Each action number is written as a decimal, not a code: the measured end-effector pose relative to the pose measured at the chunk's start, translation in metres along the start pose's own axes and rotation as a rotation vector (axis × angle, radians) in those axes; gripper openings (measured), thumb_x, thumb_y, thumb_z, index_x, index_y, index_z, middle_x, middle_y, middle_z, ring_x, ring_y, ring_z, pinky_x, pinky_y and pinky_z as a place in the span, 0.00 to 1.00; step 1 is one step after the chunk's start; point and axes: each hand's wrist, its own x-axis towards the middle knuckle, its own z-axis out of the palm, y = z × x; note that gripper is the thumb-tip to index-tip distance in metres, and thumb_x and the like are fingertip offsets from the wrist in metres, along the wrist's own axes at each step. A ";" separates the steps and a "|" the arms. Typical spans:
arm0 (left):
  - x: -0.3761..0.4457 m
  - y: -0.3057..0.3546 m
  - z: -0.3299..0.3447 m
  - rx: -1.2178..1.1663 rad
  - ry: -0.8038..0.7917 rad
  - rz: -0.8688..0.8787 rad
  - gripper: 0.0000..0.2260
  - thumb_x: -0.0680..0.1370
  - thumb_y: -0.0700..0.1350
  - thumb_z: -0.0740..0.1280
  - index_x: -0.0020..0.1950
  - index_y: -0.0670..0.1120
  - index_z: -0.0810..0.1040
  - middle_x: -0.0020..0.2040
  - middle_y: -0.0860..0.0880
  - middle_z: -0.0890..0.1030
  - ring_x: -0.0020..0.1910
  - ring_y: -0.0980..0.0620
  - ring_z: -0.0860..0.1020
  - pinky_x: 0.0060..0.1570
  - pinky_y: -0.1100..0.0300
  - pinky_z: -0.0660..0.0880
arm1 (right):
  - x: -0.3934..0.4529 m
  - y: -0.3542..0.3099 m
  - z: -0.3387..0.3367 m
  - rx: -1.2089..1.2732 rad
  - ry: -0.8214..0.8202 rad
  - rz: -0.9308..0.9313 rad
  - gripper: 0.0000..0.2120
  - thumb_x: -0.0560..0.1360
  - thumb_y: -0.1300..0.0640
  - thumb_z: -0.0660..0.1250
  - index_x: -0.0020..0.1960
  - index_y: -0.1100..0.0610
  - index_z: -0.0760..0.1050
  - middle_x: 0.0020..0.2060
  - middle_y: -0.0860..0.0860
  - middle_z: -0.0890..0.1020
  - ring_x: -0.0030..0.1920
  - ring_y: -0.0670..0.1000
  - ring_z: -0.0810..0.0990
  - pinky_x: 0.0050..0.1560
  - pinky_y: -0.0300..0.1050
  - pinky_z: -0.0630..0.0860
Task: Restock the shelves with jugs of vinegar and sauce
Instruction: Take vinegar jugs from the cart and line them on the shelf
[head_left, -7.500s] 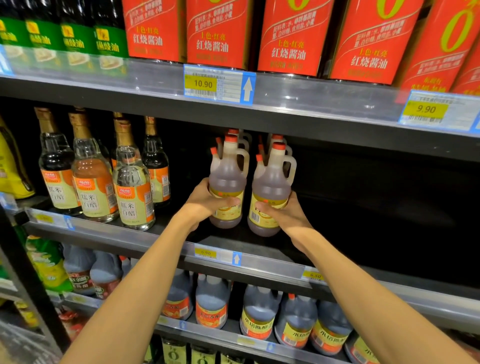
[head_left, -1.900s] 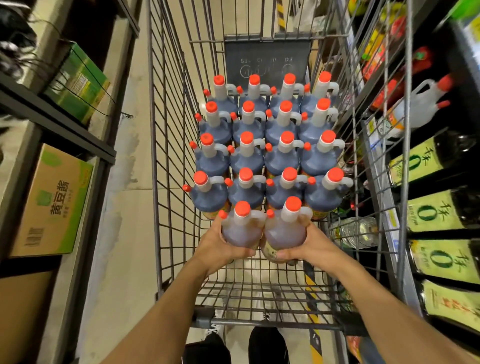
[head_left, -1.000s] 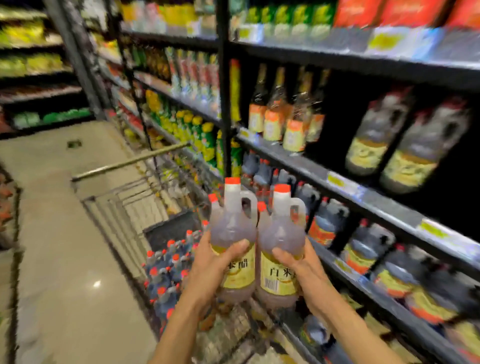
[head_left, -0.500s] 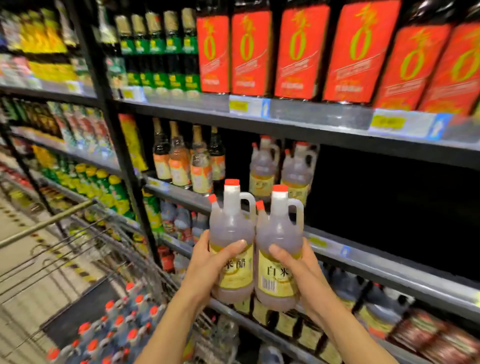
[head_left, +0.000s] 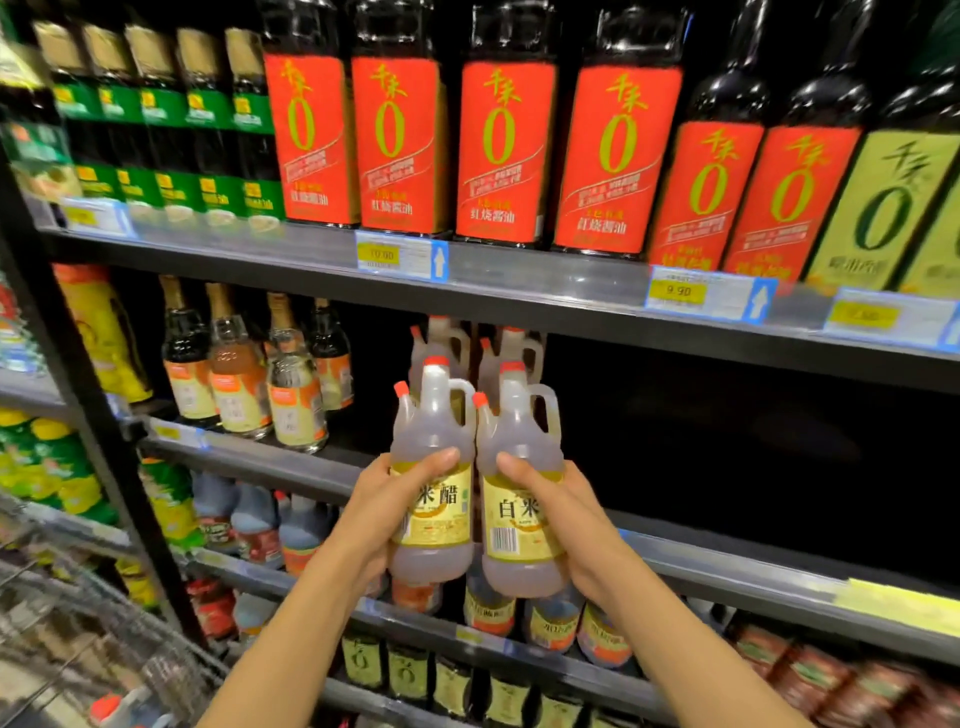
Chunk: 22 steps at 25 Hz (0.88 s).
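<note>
Left hand (head_left: 387, 512) grips left jug (head_left: 434, 483), right hand (head_left: 558, 512) grips right jug (head_left: 519, 493); both upright, touching, before middle shelf (head_left: 727, 564).

Both forearms raised from lower frame toward centre; left hand (head_left: 387, 512) and right hand (head_left: 563, 512) curled, each gripping.

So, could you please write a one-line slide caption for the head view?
Left hand and right hand each grip a vinegar jug, raised before the half-filled middle shelf.
</note>
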 end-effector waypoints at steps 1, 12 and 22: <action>0.007 0.003 -0.003 0.005 -0.008 0.002 0.33 0.63 0.56 0.84 0.64 0.46 0.79 0.53 0.43 0.88 0.52 0.42 0.87 0.48 0.46 0.83 | 0.005 -0.001 0.002 0.006 0.032 0.017 0.30 0.66 0.42 0.82 0.62 0.51 0.77 0.52 0.50 0.88 0.51 0.52 0.88 0.52 0.53 0.85; 0.065 0.034 -0.033 0.112 -0.052 0.101 0.34 0.62 0.58 0.83 0.63 0.45 0.79 0.51 0.46 0.88 0.50 0.46 0.87 0.46 0.50 0.83 | 0.047 -0.012 0.026 -0.053 0.120 -0.026 0.23 0.71 0.43 0.78 0.60 0.56 0.81 0.49 0.55 0.89 0.50 0.54 0.89 0.51 0.52 0.84; 0.103 0.042 -0.038 0.159 -0.098 0.232 0.35 0.61 0.58 0.83 0.64 0.47 0.79 0.53 0.48 0.88 0.53 0.48 0.87 0.55 0.46 0.82 | 0.079 -0.009 0.036 -0.087 0.250 -0.189 0.47 0.58 0.38 0.82 0.70 0.58 0.72 0.56 0.54 0.86 0.55 0.52 0.87 0.59 0.57 0.83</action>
